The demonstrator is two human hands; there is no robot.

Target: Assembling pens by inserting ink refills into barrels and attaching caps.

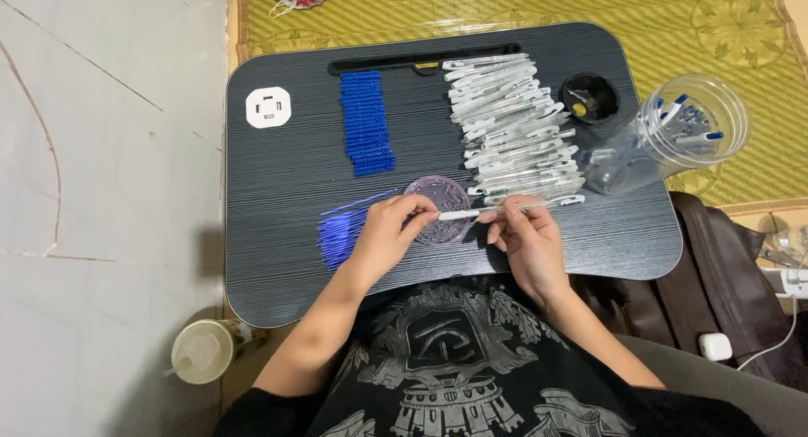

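A clear pen barrel (484, 211) with a white end lies level between both hands, just above a small round purple dish (439, 208) on the black lap table (286, 235). My left hand (389, 231) pinches the white end of the barrel. My right hand (523, 235) grips the clear end. A loose bunch of thin blue refills (341, 229) lies just left of my left hand. Behind the hands sit a neat stack of blue pen caps (366, 122) and a pile of clear barrels (518, 130).
A clear plastic jar (673, 134) holding finished pens lies on its side at the table's right edge. A round black cup recess (589, 98) and a white socket plate (268, 107) are set in the table. A lidded cup (202, 351) stands on the floor at left.
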